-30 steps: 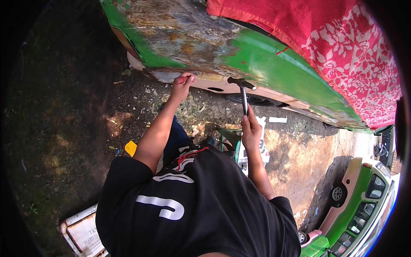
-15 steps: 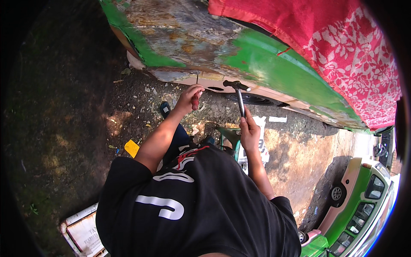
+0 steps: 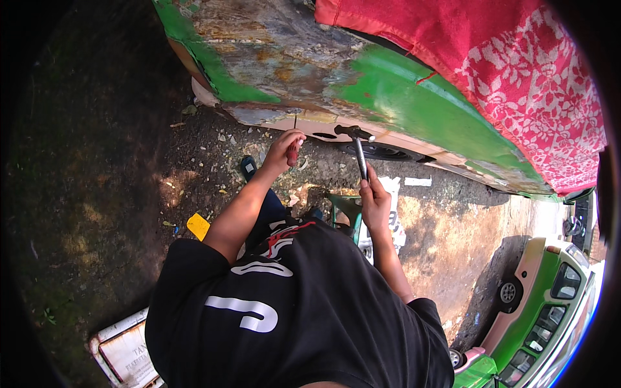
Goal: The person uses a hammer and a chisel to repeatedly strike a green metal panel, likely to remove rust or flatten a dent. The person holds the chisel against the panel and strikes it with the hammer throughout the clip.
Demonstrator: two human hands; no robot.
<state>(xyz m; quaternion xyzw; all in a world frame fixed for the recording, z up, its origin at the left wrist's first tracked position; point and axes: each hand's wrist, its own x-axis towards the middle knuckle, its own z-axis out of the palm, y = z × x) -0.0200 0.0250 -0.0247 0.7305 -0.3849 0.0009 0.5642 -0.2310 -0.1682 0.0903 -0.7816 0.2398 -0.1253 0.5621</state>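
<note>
In front of me stands a vehicle body panel (image 3: 394,87), green with a large scraped, rusty patch and a pale pink lower edge. My left hand (image 3: 282,150) is closed around a screwdriver (image 3: 292,155) with a red handle. Its thin dark shaft points up to the panel's lower edge; whether the tip touches cannot be made out. A hammer (image 3: 361,154) with a dark head and a shiny metal handle is gripped in my right hand (image 3: 376,202). The hammer head is to the right of the screwdriver, apart from it, close to the panel's lower edge.
A red cloth with white flowers (image 3: 517,84) drapes over the vehicle at the upper right. A dark tyre (image 3: 381,151) shows beneath the panel. A yellow piece (image 3: 198,226) and debris lie on the ground. A white panel (image 3: 126,352) and a green-and-pink van (image 3: 537,310) are behind.
Both hands and their tools have shifted very slightly to the left. My grip on the screwdriver and on the hammer is the same.
</note>
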